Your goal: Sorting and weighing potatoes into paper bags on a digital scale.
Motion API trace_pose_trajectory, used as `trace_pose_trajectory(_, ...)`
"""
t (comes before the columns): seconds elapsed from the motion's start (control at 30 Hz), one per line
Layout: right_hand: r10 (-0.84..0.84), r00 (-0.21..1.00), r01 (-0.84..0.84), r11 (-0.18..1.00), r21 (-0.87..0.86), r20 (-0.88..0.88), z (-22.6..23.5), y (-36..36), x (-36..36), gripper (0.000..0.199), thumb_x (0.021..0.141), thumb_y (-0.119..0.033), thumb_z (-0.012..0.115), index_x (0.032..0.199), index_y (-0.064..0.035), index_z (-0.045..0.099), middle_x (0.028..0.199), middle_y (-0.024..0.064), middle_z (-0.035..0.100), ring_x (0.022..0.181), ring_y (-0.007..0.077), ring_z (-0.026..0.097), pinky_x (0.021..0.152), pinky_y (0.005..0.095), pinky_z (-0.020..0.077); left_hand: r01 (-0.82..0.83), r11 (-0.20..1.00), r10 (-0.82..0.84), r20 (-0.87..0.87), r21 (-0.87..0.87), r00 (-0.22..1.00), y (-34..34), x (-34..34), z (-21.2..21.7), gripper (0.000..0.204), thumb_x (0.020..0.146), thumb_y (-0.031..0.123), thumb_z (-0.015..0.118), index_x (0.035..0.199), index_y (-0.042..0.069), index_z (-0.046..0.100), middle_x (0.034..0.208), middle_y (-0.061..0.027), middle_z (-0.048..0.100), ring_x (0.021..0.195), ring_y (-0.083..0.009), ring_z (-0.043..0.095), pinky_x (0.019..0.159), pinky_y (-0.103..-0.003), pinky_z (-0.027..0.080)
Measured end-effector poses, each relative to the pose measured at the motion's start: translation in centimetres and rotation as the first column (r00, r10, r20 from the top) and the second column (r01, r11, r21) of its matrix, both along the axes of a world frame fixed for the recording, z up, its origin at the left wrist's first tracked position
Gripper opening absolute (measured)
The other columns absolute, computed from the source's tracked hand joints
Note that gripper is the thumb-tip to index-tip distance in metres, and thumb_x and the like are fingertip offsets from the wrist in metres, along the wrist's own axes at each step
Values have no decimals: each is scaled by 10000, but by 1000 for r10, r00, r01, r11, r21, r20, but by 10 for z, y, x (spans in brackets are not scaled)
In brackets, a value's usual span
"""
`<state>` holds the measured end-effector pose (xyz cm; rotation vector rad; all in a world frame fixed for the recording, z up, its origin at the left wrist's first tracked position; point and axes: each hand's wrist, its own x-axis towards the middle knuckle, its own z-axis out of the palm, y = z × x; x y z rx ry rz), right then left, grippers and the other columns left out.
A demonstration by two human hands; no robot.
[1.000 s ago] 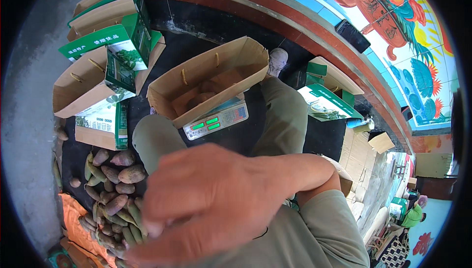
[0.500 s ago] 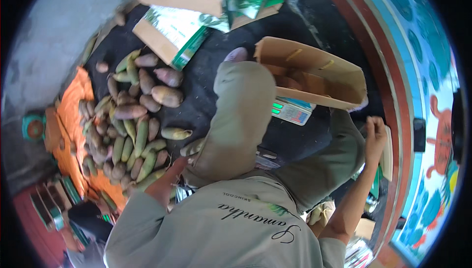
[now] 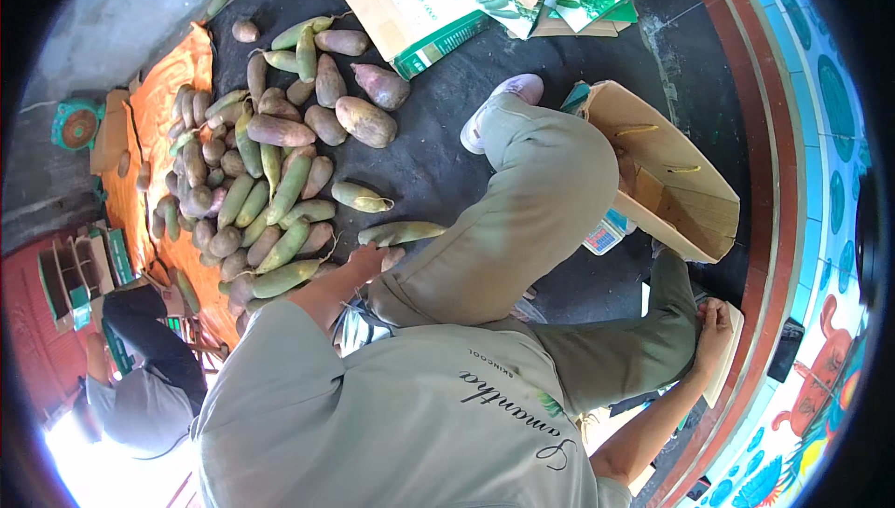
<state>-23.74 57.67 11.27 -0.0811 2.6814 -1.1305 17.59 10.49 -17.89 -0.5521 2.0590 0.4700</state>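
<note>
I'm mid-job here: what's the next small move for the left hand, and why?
I'd probably close the left hand around the long greenish vegetable just beyond its fingertips. That one lies apart from the main heap and is close by, while the right hand is far off, at a pale board. Whether the left fingers already touch it, I can't tell.

I have clearance over the black sheet [image 3: 433,163] right of the vegetable pile [image 3: 280,130]. The bent left leg [image 3: 531,210] stands between the left hand [image 3: 369,258] and the open carton [image 3: 685,233].
</note>
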Motion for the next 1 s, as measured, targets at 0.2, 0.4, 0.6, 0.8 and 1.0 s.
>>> trace_pose_trajectory(0.2,-43,998,45,998,37,-34,-4,2,5,159,913,-132,524,896,8,597,769,19,579,692,88,516,649,218,423,87,996,-87,-3,-6,996,13,32,-27,388,808,161,547,1192,135,494,1109,-150,527,1000,-312,564,794,-449,486)
trace_pose_trajectory(0.4,-52,998,55,995,84,-42,3,-5,7,170,912,-147,526,894,6,599,750,27,580,685,92,521,651,220,425,-178,984,174,166,12,971,8,86,-74,628,668,213,732,1225,132,453,1165,-170,517,1111,-348,511,888,-443,463)
trace_pose_trajectory(0.6,-32,998,37,995,95,-52,3,1,5,170,908,-151,533,887,3,602,753,29,582,692,94,530,651,226,430,-386,922,375,178,26,910,20,96,-118,755,626,251,770,1277,132,405,1233,-176,485,1170,-349,470,937,-430,440)
trace_pose_trajectory(0.8,-4,997,15,989,149,-74,-3,-11,2,158,898,-143,544,882,4,600,748,28,578,684,96,531,644,224,429,-610,792,598,221,-14,771,19,101,-121,805,622,274,772,1306,128,373,1271,-176,464,1196,-342,448,961,-424,423)
trace_pose_trajectory(1.0,-42,994,61,979,197,-96,5,-4,10,148,898,-133,539,887,2,601,735,25,570,668,91,521,633,223,423,-403,915,377,299,29,877,14,37,-62,821,639,347,758,1319,109,364,1321,-167,434,1222,-322,426,996,-424,389)
